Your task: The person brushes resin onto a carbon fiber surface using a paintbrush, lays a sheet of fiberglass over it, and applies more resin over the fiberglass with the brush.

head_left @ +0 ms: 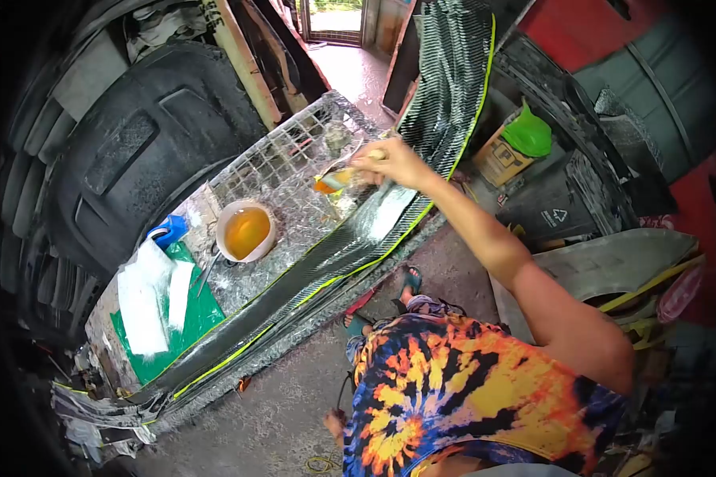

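Observation:
My right hand is closed around the handle of a paintbrush, its bristles wet with amber liquid. The brush is above the worktable, beside a long curved mould lined with black woven carbon-fibre cloth, edged in yellow-green. A glossy wet patch shows on the cloth below my hand. To the left, a whitish bowl holds amber liquid. My left hand hangs low by my body, partly hidden by my shirt; its fingers are too unclear to read.
White cloth pieces and a blue tape dispenser lie on or by a green sheet, with scissors nearby. A wire grid lies on the table. Right of the mould stands a carton with a green bag.

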`<action>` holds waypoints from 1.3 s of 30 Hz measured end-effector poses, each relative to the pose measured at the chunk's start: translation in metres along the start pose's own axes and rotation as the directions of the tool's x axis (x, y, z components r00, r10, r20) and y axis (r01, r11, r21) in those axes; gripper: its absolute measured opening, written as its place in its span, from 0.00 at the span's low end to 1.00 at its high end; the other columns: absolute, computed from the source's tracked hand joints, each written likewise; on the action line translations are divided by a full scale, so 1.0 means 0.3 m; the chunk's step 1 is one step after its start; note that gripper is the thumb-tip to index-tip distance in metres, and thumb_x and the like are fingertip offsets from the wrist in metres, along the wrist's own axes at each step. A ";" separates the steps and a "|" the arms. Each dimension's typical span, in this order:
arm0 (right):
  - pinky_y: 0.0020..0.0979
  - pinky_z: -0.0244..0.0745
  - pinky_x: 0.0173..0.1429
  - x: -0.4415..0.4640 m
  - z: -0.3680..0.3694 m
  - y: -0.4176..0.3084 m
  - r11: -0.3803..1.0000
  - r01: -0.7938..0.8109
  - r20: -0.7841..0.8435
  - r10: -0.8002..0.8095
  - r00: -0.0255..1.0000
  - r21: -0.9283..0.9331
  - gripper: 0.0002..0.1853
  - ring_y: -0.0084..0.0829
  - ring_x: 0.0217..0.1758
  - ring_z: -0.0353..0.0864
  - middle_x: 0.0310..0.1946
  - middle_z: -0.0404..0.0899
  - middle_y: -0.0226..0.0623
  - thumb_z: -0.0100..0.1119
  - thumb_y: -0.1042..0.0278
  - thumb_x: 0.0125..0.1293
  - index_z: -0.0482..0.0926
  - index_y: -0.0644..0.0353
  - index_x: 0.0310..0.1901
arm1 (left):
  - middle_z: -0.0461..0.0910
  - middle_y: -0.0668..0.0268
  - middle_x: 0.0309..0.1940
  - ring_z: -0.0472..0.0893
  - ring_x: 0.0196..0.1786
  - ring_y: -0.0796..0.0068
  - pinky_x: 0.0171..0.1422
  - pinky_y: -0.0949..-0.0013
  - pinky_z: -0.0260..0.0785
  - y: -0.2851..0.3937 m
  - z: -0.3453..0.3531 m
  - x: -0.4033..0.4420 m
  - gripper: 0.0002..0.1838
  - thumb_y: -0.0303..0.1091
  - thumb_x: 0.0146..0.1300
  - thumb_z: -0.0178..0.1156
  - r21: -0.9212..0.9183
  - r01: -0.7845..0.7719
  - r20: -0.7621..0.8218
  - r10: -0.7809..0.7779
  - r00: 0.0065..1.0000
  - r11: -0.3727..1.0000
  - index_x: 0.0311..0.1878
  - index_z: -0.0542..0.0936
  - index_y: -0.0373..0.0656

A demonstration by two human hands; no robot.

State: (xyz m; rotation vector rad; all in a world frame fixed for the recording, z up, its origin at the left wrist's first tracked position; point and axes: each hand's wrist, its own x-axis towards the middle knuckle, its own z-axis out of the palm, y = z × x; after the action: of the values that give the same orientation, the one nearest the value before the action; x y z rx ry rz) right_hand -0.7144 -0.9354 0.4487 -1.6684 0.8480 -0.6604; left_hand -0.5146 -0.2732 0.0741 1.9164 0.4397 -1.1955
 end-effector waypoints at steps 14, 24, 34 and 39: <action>0.20 0.72 0.27 -0.160 -0.270 0.251 0.993 -0.092 -0.061 0.088 0.994 -0.077 0.07 0.14 0.24 0.73 0.23 0.78 0.28 0.59 0.72 0.62 0.82 0.68 0.38 | 0.80 0.68 0.27 0.80 0.27 0.76 0.25 0.72 0.67 0.394 0.213 -0.062 0.07 0.39 0.66 0.55 0.091 -0.169 -0.072 0.176 0.982 0.981 0.36 0.72 0.48; 0.29 0.74 0.36 -0.200 -0.348 0.062 0.773 0.106 -0.101 -0.214 0.971 -0.626 0.06 0.32 0.31 0.80 0.30 0.78 0.40 0.62 0.77 0.57 0.79 0.64 0.37 | 0.80 0.62 0.24 0.81 0.23 0.66 0.20 0.66 0.67 0.096 0.155 -0.036 0.08 0.38 0.65 0.56 0.075 0.063 -0.052 -0.059 0.997 0.995 0.36 0.73 0.45; 0.43 0.74 0.43 -0.051 0.111 -0.008 0.440 0.566 0.649 0.050 0.760 -0.697 0.08 0.45 0.38 0.80 0.32 0.77 0.42 0.53 0.64 0.64 0.76 0.58 0.36 | 0.79 0.66 0.25 0.79 0.25 0.73 0.27 0.69 0.66 0.219 0.194 0.024 0.09 0.35 0.66 0.55 0.028 -0.094 -0.082 0.096 0.992 0.995 0.31 0.70 0.45; 0.36 0.74 0.39 -0.067 0.130 -0.016 0.688 0.526 0.598 -0.165 0.784 -0.500 0.07 0.40 0.33 0.79 0.30 0.78 0.40 0.61 0.68 0.61 0.81 0.61 0.39 | 0.80 0.67 0.27 0.80 0.28 0.74 0.29 0.69 0.66 0.195 0.200 0.013 0.10 0.38 0.67 0.55 -0.048 -0.107 -0.069 0.103 0.992 0.993 0.31 0.67 0.49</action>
State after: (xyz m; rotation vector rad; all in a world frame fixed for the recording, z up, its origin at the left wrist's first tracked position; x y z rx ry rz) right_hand -0.6947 -0.8964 0.4437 -2.5498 0.3440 -0.1197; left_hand -0.5093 -0.3562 0.0844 1.9147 0.3965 -1.0451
